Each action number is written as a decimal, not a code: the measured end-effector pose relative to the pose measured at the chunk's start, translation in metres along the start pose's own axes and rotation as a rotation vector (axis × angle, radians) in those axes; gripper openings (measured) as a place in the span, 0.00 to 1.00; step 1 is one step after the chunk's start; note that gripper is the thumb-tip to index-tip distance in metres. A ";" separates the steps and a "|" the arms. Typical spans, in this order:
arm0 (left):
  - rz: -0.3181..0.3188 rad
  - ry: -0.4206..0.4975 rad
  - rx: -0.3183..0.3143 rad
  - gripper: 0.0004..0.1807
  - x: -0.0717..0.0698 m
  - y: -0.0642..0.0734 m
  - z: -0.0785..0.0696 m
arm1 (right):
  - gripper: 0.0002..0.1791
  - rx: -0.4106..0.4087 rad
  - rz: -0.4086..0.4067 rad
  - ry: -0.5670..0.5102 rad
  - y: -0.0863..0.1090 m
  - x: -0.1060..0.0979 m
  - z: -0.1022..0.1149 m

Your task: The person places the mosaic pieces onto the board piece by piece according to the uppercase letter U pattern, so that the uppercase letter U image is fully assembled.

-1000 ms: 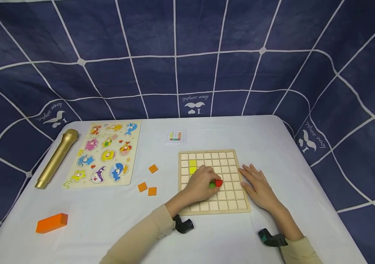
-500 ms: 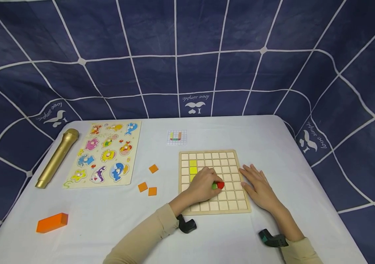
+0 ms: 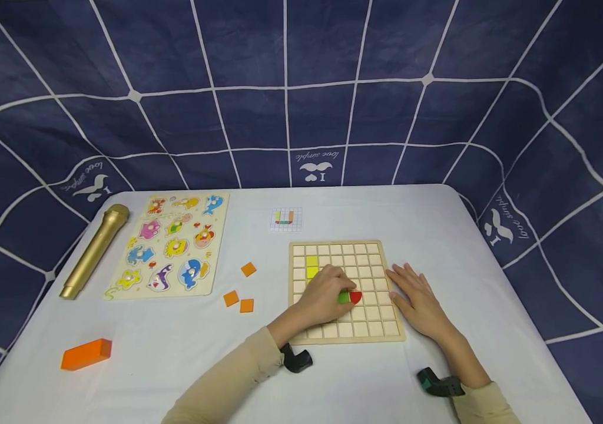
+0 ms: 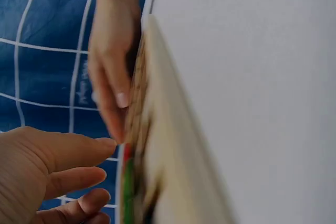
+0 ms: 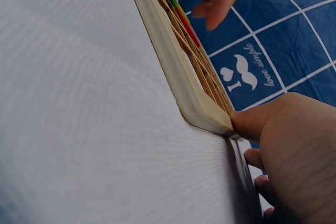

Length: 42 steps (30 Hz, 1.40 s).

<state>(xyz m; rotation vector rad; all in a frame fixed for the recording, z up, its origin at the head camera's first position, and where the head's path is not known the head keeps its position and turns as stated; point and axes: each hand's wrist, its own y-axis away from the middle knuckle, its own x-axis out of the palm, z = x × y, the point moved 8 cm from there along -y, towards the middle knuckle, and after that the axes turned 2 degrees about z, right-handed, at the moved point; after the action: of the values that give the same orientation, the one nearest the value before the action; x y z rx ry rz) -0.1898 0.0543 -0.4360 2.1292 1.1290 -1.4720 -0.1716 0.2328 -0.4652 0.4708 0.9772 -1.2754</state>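
The left hand (image 3: pixel 324 294) is over the wooden grid board (image 3: pixel 373 314) on the white counter (image 3: pixel 354 383), thumb and fingertips parted near the red piece (image 3: pixel 355 298), which lies beside the green piece (image 3: pixel 344 297). The right hand (image 3: pixel 418 300), fingers extended, touches the board's right edge with its thumb.

Wears a long, plain beige left sleeve (image 3: pixel 227 377) at 7 o'clock in the head view, with light creases near the cuff (image 3: pixel 268 348). Shows a matching beige right sleeve (image 3: pixel 484 405) between 4 and 5 o'clock. Carries a black, elbow-shaped left wrist camera (image 3: pixel 297 360) with a rounded end at 6 o'clock. Carries a similar black right wrist camera (image 3: pixel 436 384) at 5 o'clock, marked with a small green patch (image 3: pixel 426 383) toward its 9 o'clock end. Leaves left hand (image 3: pixel 325 294) and right hand (image 3: pixel 419 300) bare.
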 end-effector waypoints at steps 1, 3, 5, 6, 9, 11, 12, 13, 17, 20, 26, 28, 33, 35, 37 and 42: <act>-0.012 0.005 -0.004 0.18 -0.006 0.004 0.002 | 0.26 -0.002 -0.002 0.000 0.000 0.000 0.000; -0.041 0.024 -0.021 0.21 -0.019 0.014 0.008 | 0.26 -0.006 -0.002 -0.001 0.000 -0.001 0.000; -0.079 0.043 -0.048 0.24 -0.034 0.027 0.017 | 0.26 -0.008 -0.001 -0.002 0.000 -0.001 -0.001; -0.102 0.053 -0.064 0.25 -0.042 0.035 0.023 | 0.26 -0.008 -0.001 -0.002 0.000 0.000 -0.001; -0.196 0.091 -0.112 0.28 -0.067 0.063 0.044 | 0.26 -0.010 0.000 -0.001 -0.001 0.000 -0.002; -0.266 0.114 -0.140 0.30 -0.082 0.083 0.058 | 0.26 -0.012 0.000 -0.004 -0.001 0.000 -0.002; -0.300 0.115 -0.153 0.31 -0.089 0.094 0.065 | 0.27 -0.014 0.000 -0.006 -0.001 0.001 -0.002; -0.332 0.122 -0.166 0.31 -0.095 0.103 0.072 | 0.27 -0.014 -0.001 -0.008 0.000 0.001 -0.003; -0.405 0.120 -0.228 0.32 -0.109 0.136 0.095 | 0.26 -0.008 -0.004 -0.019 0.001 0.001 -0.004; -0.413 0.122 -0.287 0.33 -0.108 0.154 0.111 | 0.26 -0.006 -0.006 -0.024 0.002 0.001 -0.004; -0.408 0.107 -0.398 0.31 -0.099 0.173 0.134 | 0.27 -0.002 -0.002 -0.027 0.001 0.001 -0.003; -0.408 0.108 -0.421 0.30 -0.097 0.175 0.138 | 0.27 -0.003 -0.002 -0.028 0.001 0.001 -0.003; -0.372 0.091 -0.461 0.28 -0.089 0.177 0.143 | 0.26 -0.004 -0.002 -0.025 0.000 0.001 -0.003; -0.354 0.076 -0.477 0.28 -0.086 0.177 0.144 | 0.26 -0.003 -0.001 -0.025 0.000 0.001 -0.003; -0.341 0.063 -0.492 0.28 -0.084 0.177 0.144 | 0.26 -0.003 -0.003 -0.024 0.001 0.001 -0.003; -0.340 0.043 -0.501 0.27 -0.083 0.177 0.145 | 0.26 -0.002 -0.008 -0.026 0.001 0.001 -0.002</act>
<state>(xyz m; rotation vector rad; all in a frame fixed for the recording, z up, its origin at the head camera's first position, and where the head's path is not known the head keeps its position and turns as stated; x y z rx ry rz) -0.1631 -0.1869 -0.4534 1.6868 1.7289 -1.1069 -0.1715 0.2344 -0.4672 0.4481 0.9587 -1.2843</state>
